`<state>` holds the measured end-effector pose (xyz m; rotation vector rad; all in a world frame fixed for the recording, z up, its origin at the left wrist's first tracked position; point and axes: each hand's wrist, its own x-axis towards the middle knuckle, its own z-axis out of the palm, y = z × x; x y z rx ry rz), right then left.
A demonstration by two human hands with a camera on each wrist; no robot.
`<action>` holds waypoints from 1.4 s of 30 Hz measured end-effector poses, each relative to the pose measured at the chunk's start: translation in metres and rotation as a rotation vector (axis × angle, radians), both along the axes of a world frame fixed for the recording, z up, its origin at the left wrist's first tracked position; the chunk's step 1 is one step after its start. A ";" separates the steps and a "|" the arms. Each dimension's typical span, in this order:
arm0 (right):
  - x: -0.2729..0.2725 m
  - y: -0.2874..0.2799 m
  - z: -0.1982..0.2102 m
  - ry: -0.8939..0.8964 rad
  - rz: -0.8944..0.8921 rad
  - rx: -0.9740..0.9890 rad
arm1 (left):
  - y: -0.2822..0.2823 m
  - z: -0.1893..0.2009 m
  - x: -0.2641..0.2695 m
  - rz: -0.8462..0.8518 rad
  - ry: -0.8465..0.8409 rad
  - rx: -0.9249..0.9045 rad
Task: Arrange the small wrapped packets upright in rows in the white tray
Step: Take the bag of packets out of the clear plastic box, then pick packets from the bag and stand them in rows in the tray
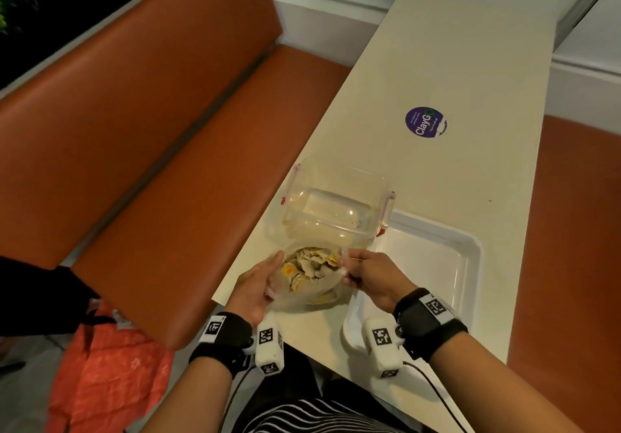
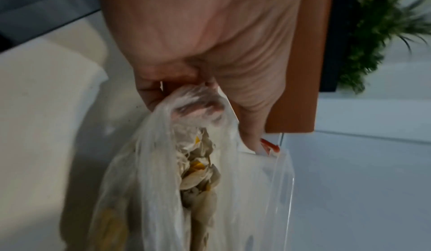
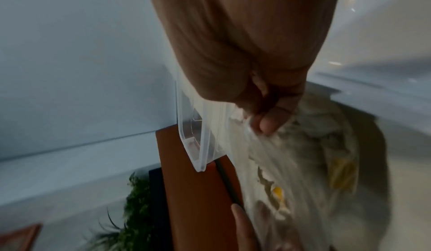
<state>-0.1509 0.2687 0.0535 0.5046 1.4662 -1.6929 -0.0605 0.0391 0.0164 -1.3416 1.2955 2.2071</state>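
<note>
A thin clear plastic bag (image 1: 311,293) full of small grey and yellow wrapped packets (image 1: 309,266) rests on the cream table near its front edge. My left hand (image 1: 260,283) grips the bag's left rim, fingers curled into the plastic (image 2: 198,105). At the right rim, my right hand (image 1: 364,276) pinches the film between thumb and fingers (image 3: 265,124). The bag's mouth is held apart between both hands. The white tray (image 1: 468,258) lies just right of the bag, under my right wrist, and shows nothing inside.
A clear lidded plastic box (image 1: 336,202) with red clips stands directly behind the bag, touching the tray's far left corner. A purple round sticker (image 1: 426,122) lies farther back on the table. An orange bench (image 1: 151,123) runs along the left, with an orange bag (image 1: 107,375) below.
</note>
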 end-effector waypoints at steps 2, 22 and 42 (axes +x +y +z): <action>0.000 0.002 0.004 0.120 0.117 0.099 | 0.001 0.002 0.001 -0.017 -0.016 -0.042; 0.052 0.061 -0.019 0.547 0.984 0.659 | 0.064 -0.001 -0.054 -1.214 0.294 -1.199; 0.025 0.066 0.024 0.561 0.576 0.497 | 0.004 0.043 -0.031 -0.536 0.187 -0.529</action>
